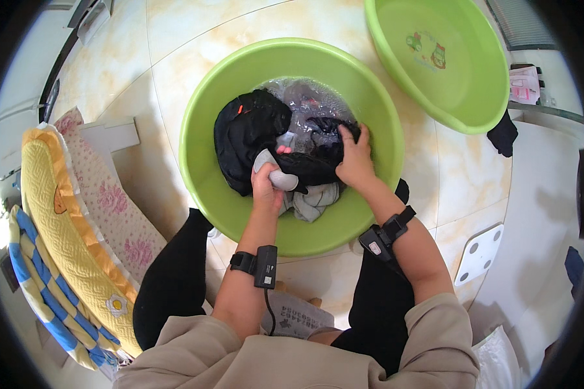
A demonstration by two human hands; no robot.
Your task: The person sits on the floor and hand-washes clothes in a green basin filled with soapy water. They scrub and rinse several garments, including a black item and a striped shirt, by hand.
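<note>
A large green basin (204, 211) stands on the floor between my legs, with soapy water (315, 97) in its far part. Soaking at its left is a bunched black garment (243, 139) with a small orange mark. My left hand (265, 188) is closed around a light grey, rounded piece of cloth (283, 180), perhaps a sock. At the right side, the fingers of my right hand (357, 162) curl over dark wet cloth (328, 139), partly hiding it. A grey cloth (313, 202) lies crumpled at the near side, below the black cloth.
Another green basin (454, 71) with a printed picture is at the far right. A dark cloth (503, 135) hangs beside it. A white scale (479, 255) lies on the right floor. On the left are a yellow quilted cover (78, 227) and a flowered cloth (113, 201).
</note>
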